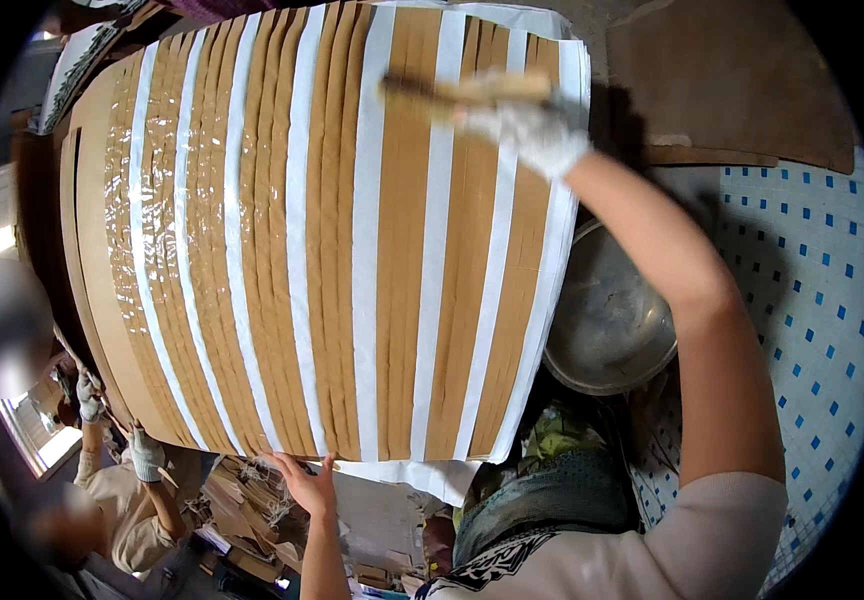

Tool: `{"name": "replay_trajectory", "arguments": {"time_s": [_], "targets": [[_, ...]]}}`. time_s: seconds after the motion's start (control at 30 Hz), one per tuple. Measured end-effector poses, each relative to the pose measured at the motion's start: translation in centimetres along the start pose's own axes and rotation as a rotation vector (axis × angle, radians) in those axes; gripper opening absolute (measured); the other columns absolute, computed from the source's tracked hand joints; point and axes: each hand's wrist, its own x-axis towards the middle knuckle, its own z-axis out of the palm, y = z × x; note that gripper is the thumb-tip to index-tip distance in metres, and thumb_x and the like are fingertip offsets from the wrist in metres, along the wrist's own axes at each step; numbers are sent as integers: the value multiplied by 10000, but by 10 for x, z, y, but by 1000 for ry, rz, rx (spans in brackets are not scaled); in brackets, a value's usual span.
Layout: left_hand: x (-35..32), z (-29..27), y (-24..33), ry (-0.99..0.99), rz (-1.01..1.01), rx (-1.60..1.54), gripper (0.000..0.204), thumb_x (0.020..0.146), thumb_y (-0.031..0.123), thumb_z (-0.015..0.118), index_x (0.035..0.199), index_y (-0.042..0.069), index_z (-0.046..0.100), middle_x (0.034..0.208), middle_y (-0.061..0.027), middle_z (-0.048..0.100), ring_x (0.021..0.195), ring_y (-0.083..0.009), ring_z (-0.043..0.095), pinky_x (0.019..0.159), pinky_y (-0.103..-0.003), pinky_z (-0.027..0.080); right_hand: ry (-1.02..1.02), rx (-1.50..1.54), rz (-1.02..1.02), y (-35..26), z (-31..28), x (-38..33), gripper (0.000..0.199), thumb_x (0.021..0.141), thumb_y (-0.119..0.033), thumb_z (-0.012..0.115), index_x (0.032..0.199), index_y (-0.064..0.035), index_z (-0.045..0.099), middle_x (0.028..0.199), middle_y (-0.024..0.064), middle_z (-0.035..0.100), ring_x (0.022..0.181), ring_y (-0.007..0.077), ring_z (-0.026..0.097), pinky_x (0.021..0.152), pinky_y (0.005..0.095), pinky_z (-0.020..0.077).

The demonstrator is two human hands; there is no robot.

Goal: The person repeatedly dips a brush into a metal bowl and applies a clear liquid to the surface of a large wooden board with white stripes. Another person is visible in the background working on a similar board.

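Observation:
A large board [332, 250] covered with brown paper strips and white bands fills the middle of the view; its left part is wet and glossy. My right hand [532, 130], in a white glove, grips a wooden-handled brush [452, 92] lying across the strips near the board's far right end. My left hand [304, 482], bare, rests with its fingers on the near edge of the board, pressing the white paper there.
A metal bowl [607, 315] stands to the right of the board on a blue-dotted white tiled floor [802, 250]. Brown cardboard sheets [732, 80] lie at the far right. Another person with gloved hands [142, 455] works at the lower left, beside paper scraps [247, 500].

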Motion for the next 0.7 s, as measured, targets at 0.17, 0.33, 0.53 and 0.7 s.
{"name": "replay_trajectory", "arguments": {"time_s": [0.17,0.33,0.53,0.7], "targets": [[6,-2,9,15,6,-10,1114,660,313,893,1489,-52,243,1578,-280,172,1395,-435,332,1082,-398,400,527,-1523,-297,14,-23,66,274,927,-346,506,1105,-174,622,747,111,591,706,266,601,627,374,527],[4,-8,16,-6,-118,-125,1152,620,345,907,1477,-63,255,1583,-269,161,1347,-417,405,1021,-400,455,518,-867,-107,-48,53,4,654,867,-637,592,782,-2,723,658,190,667,642,347,661,662,413,535],[1,-6,11,47,-130,-50,1188,598,387,913,1483,-56,256,1600,-228,149,1212,-380,555,910,-384,525,296,-181,-63,-163,197,69,323,834,-303,734,904,9,686,878,114,708,763,217,669,728,369,529],[9,-12,24,15,-182,3,1201,590,422,897,1490,-42,249,1623,-154,146,1179,-360,584,842,-387,551,410,-464,-198,-169,268,108,442,800,-305,735,1122,-23,624,1068,206,681,974,304,679,884,397,531]]}}
